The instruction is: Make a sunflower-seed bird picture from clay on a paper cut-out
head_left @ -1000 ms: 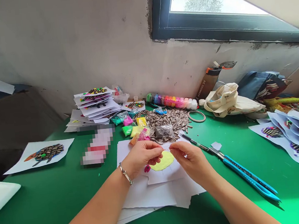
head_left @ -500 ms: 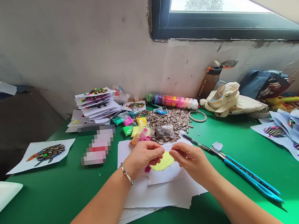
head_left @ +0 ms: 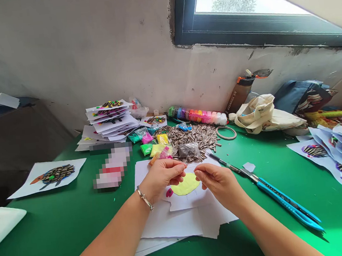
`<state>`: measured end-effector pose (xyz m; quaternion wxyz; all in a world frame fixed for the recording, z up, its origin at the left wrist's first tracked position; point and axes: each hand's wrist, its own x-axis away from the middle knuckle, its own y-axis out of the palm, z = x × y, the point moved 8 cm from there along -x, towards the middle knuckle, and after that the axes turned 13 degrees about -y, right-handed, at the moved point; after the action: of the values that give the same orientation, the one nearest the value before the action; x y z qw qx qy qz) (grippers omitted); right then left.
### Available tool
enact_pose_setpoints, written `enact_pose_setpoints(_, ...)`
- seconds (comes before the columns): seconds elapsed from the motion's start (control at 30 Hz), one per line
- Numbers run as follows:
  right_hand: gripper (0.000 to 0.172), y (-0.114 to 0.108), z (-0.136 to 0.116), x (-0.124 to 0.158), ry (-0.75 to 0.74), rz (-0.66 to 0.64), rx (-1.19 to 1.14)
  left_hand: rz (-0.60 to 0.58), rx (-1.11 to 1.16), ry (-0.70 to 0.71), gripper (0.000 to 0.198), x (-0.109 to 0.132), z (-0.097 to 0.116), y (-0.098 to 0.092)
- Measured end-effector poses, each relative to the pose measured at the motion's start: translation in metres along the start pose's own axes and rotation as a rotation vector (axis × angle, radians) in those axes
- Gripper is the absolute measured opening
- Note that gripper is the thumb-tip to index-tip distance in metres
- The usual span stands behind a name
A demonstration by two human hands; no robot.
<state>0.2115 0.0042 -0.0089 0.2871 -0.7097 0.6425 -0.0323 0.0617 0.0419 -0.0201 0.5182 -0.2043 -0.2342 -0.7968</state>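
Note:
Both hands hover over a white paper [head_left: 191, 202] bearing a flat pale-yellow oval [head_left: 187, 185], apparently modelling clay, with a small red-pink piece [head_left: 169, 193] at its left end. My left hand [head_left: 165, 178], with a bracelet on the wrist, has thumb and forefinger pinched together. Facing it across a narrow gap, my right hand [head_left: 217, 181] makes a similar pinch at the oval's upper right. Anything between the fingertips is too small to make out. Thin pencil lines show below the oval. More white sheets [head_left: 169, 224] lie underneath.
Behind the hands are a heap of striped sunflower seeds [head_left: 202, 135] and small bags of coloured clay [head_left: 146, 149]. A blue utility knife [head_left: 284, 197] lies at right, near a tape ring [head_left: 225, 133]. Stacks of seed pictures [head_left: 112, 120] stand left and right; a single picture [head_left: 49, 177] lies far left.
The gap between my two pinched hands has widened slightly, and my left hand has risen a little. The papers and the other things on the table stay where they were.

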Motion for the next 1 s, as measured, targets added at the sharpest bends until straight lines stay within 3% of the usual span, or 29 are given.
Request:
enact_pose_setpoints(0.17, 0.026, -0.005, -0.004, 0.000, 0.029, 0.018, 0.048, 0.011, -0.028, 0.038, 0.036, 0.000, 0.003, -0.001)
enact_pose_setpoints(0.37, 0.017, 0.004, -0.002, 0.000, 0.035, -0.026, -0.080, 0.007, -0.030, 0.035, 0.035, 0.000, 0.003, 0.000)
enact_pose_setpoints(0.57, 0.023, 0.007, 0.006, 0.001, 0.037, -0.027, -0.073, -0.011, 0.030, 0.005, 0.042, -0.003, -0.001, -0.001)
enact_pose_setpoints(0.77, 0.027, 0.001, 0.000, -0.001, 0.078, -0.038, -0.017, 0.013, -0.055, 0.040, 0.041, -0.001, 0.002, -0.003)
enact_pose_setpoints(1.0, 0.021, 0.006, 0.005, 0.000, 0.101, -0.028, -0.173, 0.020, 0.001, 0.031, 0.042, -0.002, 0.001, -0.004)
